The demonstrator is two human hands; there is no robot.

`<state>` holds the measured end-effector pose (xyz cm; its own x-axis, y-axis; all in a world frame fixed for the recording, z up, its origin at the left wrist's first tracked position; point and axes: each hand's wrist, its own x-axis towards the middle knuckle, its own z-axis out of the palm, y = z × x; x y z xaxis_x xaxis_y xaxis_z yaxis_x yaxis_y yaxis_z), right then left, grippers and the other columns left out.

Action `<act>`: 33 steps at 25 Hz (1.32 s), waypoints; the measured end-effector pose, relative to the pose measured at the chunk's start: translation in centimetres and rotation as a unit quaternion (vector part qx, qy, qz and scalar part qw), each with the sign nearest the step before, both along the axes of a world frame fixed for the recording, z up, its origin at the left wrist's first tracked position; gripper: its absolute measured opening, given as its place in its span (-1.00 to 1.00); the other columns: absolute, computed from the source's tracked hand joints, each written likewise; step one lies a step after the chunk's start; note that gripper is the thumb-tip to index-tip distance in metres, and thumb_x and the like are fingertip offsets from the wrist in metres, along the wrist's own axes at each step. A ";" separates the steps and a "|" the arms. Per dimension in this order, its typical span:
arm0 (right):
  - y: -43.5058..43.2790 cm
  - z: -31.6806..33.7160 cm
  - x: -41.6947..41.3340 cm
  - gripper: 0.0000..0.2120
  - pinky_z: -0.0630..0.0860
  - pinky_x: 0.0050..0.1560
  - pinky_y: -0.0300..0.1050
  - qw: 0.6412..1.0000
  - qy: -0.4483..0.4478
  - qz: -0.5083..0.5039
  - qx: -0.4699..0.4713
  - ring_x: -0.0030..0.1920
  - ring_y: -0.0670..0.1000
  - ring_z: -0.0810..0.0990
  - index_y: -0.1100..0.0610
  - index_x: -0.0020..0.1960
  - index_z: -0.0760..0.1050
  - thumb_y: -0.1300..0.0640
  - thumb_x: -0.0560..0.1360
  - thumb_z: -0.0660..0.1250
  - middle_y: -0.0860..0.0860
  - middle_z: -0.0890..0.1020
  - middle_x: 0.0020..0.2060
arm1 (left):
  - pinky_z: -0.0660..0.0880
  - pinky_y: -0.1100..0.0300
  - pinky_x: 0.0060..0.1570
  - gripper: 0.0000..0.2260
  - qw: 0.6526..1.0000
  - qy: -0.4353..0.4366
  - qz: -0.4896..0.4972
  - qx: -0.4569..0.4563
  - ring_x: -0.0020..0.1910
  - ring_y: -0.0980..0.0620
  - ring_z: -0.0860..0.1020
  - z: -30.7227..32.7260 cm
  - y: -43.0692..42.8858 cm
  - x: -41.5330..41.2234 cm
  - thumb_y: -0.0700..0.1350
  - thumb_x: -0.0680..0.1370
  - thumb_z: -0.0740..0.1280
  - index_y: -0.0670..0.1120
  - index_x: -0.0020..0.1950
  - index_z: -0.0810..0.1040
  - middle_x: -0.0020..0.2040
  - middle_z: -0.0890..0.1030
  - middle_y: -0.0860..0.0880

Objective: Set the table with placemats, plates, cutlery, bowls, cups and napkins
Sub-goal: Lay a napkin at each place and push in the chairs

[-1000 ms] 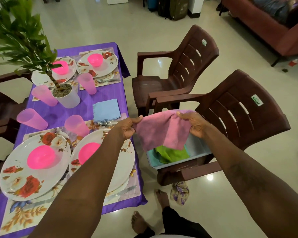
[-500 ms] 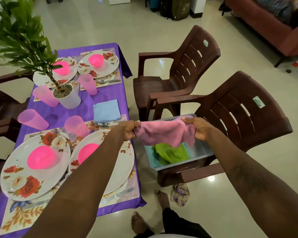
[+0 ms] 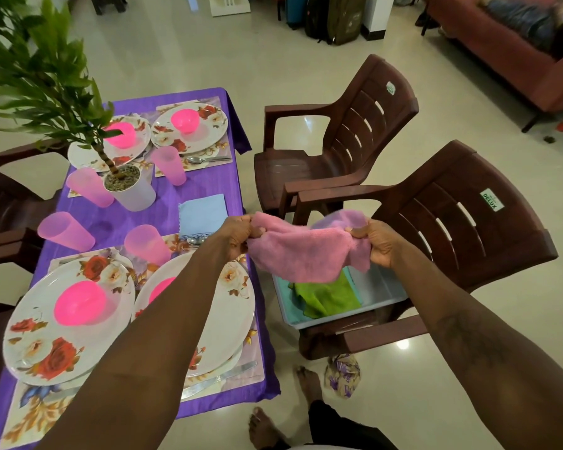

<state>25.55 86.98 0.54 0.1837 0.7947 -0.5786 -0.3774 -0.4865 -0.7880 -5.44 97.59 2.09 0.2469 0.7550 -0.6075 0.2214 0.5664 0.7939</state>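
Observation:
A pink cloth napkin (image 3: 306, 251) hangs folded between both hands, just right of the table's edge. My left hand (image 3: 239, 233) pinches its left end and my right hand (image 3: 379, 243) pinches its right end. Below it, a grey tray (image 3: 384, 289) on the near brown chair (image 3: 462, 228) holds a green napkin (image 3: 329, 295). A blue napkin (image 3: 202, 214) lies flat on the purple tablecloth (image 3: 111, 222). Floral plates (image 3: 46, 339) with pink bowls (image 3: 80, 302), pink cups (image 3: 147, 245) and cutlery (image 3: 218, 380) sit on the placemats.
A potted plant (image 3: 129, 186) stands mid-table. A second brown chair (image 3: 338, 138) sits behind the near one. A patterned slipper (image 3: 342, 373) and my bare feet (image 3: 307, 381) are on the tiled floor. A red sofa (image 3: 514, 53) is at the far right.
The pink napkin went from held up and spread to lowered and folded over between the hands. Both hands dropped a little and kept their pinch on its ends.

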 end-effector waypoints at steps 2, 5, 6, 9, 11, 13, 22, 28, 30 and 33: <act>0.2 0.4 0.7 -0.74 0.66 0.02 0.03 0.993 0.024 -0.002 0.116 -0.01 0.10 0.68 0.24 0.14 0.62 0.36 0.46 0.41 0.15 0.71 0.03 | 0.64 0.11 -0.13 -0.79 0.993 -0.102 0.002 0.062 -0.04 -0.09 0.63 0.9 0.3 -0.7 -0.41 0.57 0.31 -0.21 0.06 0.69 -0.07 0.70 -0.13; 0.2 0.7 1.8 -0.82 0.66 -0.09 -0.04 0.990 -0.007 0.012 0.139 -0.08 0.12 0.68 0.17 -0.12 0.71 0.33 0.45 0.34 0.11 0.74 -0.10 | 0.65 0.15 -0.13 -0.56 0.985 -0.135 -0.041 0.098 -0.03 -0.06 0.67 2.0 0.9 -1.8 -0.50 0.57 0.18 -0.12 -0.27 0.73 -0.11 0.72 -0.09; 0.0 0.5 2.0 -0.71 0.65 -0.09 -0.05 0.991 -0.028 0.019 0.130 -0.06 0.11 0.69 0.12 -0.24 0.72 0.36 0.46 0.27 0.08 0.75 -0.09 | 0.65 0.15 -0.10 -0.50 0.984 -0.119 -0.073 0.110 0.03 -0.05 0.69 1.9 0.9 -2.0 -0.55 0.53 0.14 -0.12 -0.37 0.69 -0.06 0.74 -0.10; -0.2 0.0 2.0 -0.62 0.69 -0.05 -0.09 0.989 -0.070 0.010 0.133 0.03 0.10 0.70 0.18 -0.04 0.71 0.53 0.52 0.21 0.07 0.75 0.02 | 0.65 0.13 -0.03 -0.53 0.982 -0.050 -0.108 0.149 0.16 -0.07 0.67 1.4 1.1 -2.1 -0.58 0.50 0.19 -0.13 -0.34 0.69 0.06 0.74 -0.08; -0.2 -0.6 2.2 -0.63 0.68 0.09 -0.06 0.988 -0.052 -0.022 0.146 0.06 0.09 0.71 0.23 0.23 0.61 0.53 0.55 0.25 0.15 0.72 0.09 | 0.67 0.10 -0.04 -0.71 0.980 -0.024 -0.070 0.184 0.14 -0.09 0.68 1.6 1.0 -1.8 -0.47 0.53 0.37 -0.10 -0.09 0.74 0.08 0.74 -0.06; -0.1 -0.9 2.5 -0.61 0.68 0.07 -0.07 0.989 -0.049 -0.040 0.136 0.04 0.08 0.72 0.26 0.29 0.57 0.54 0.55 0.25 0.20 0.71 0.10 | 0.67 0.12 -0.06 -0.80 0.975 -0.015 -0.048 0.217 0.07 -0.08 0.71 2.0 1.3 -1.8 -0.33 0.53 0.47 -0.13 0.11 0.71 0.07 0.74 -0.08; 1.5 2.7 3.1 -0.75 0.62 -0.29 -0.14 0.974 -0.168 -0.022 0.149 -0.23 0.00 0.68 0.20 0.12 0.64 0.45 0.55 0.33 0.13 0.73 -0.13 | 0.68 -0.02 -0.05 -0.89 0.968 -0.004 -0.018 0.250 -0.02 -0.11 0.67 5.1 3.6 -1.8 -0.26 0.57 0.46 -0.09 0.05 0.72 0.04 0.72 -0.16; 2.2 3.7 3.2 -0.70 0.59 -0.08 0.00 0.968 -0.187 -0.018 0.164 -0.12 0.15 0.61 0.18 -0.16 0.65 0.52 0.49 0.28 0.22 0.67 -0.16 | 0.65 0.04 -0.04 -0.81 0.969 -0.041 -0.013 0.241 0.01 -0.08 0.66 6.0 3.7 -2.2 -0.38 0.57 0.40 -0.12 -0.01 0.73 -0.01 0.73 -0.10; 2.4 4.4 2.8 -0.68 0.61 -0.02 -0.02 0.976 -0.155 -0.039 0.145 -0.06 0.18 0.60 0.28 -0.13 0.65 0.51 0.51 0.16 0.21 0.66 -0.15 | 0.65 0.02 0.08 -0.75 0.966 -0.023 -0.034 0.257 0.09 -0.10 0.67 6.2 3.6 -2.6 -0.46 0.56 0.35 -0.16 -0.04 0.73 0.00 0.74 -0.09; 2.5 5.1 2.5 -0.72 0.62 0.05 -0.01 0.980 -0.114 -0.073 0.148 -0.02 0.16 0.62 0.36 -0.06 0.64 0.40 0.51 0.14 0.21 0.68 -0.11 | 0.65 0.09 0.07 -0.73 0.961 0.000 -0.031 0.275 0.07 -0.07 0.68 6.8 3.4 -2.6 -0.46 0.56 0.35 -0.13 -0.07 0.73 -0.08 0.75 0.03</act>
